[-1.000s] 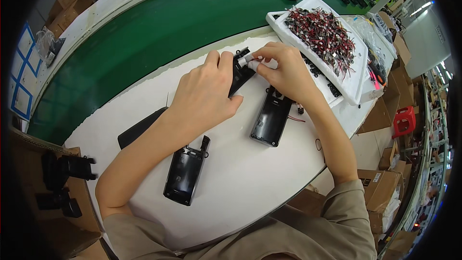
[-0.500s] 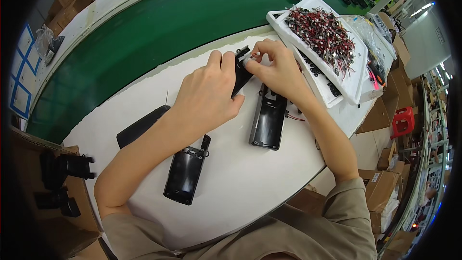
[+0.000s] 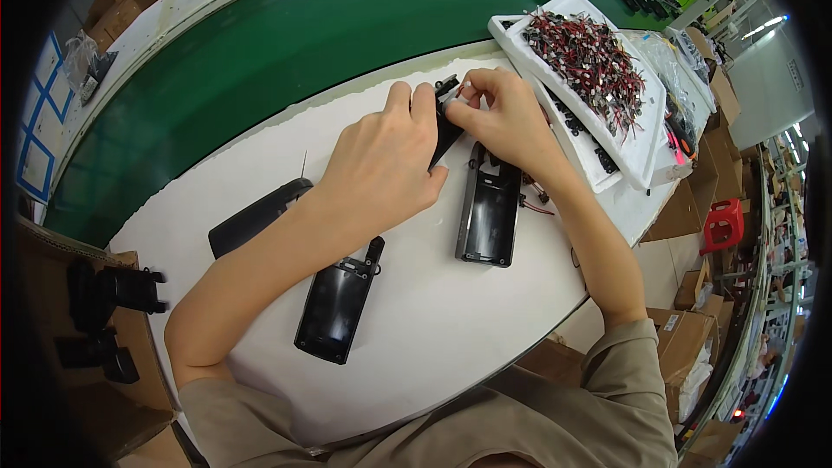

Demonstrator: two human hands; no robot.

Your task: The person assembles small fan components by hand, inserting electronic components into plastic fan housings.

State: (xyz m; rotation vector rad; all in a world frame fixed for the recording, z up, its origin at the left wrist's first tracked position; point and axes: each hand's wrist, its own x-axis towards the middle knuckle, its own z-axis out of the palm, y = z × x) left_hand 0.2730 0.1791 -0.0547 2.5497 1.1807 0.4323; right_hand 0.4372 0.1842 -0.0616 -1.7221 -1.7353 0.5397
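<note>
My left hand (image 3: 381, 156) grips a black plastic housing (image 3: 445, 140) from its left side, fingers over its upper part. At the housing's top end my right hand (image 3: 511, 121) has its thumb and index finger pinched together around a small red-wired lead (image 3: 460, 92), whose end is mostly covered by the fingers. Below my right wrist lies another open black housing (image 3: 488, 221), with a red wire sticking out at its side. A third housing (image 3: 333, 312) rests under my left forearm. Partly behind that forearm sits a dark case (image 3: 251, 224) with a thin wire rising from it.
A white foam tray (image 3: 652, 134) heaped with red and black wire leads (image 3: 589, 69) stands at right, over another foam tray holding small black parts. Beyond the white table runs a green conveyor belt (image 3: 260, 61). A cardboard box (image 3: 147, 381) with black parts is at left.
Both hands and the held housing have shifted slightly right. The view has shifted a little too. The grip and the pinch stay the same.
</note>
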